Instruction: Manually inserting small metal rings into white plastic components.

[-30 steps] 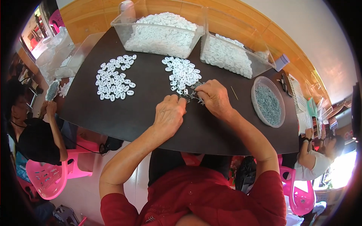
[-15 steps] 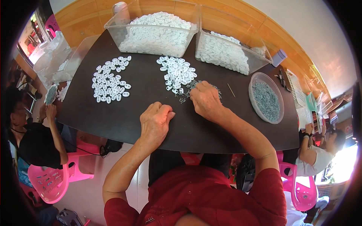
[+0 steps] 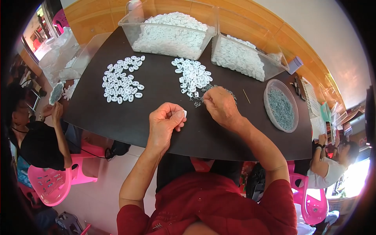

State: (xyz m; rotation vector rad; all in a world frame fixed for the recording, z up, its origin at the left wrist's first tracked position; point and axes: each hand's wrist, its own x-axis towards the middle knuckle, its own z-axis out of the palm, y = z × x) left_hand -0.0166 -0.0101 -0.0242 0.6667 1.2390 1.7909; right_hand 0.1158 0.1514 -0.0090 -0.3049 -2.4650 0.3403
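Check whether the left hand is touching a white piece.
Touching: the head view shows the left hand pinching a small white piece, part of it poking out of the grip.

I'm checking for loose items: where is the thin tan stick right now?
In the head view, the stick lies on the table, right of centre, between the right hand and the round tub of grey pieces.

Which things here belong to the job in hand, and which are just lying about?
In the job:
left hand, pinching a small white piece
right hand, at the small grey parts
pile of white pieces
round tub
clear bins

Apparently lying about:
thin stick
dark-handled tool
lilac container
pale bottle
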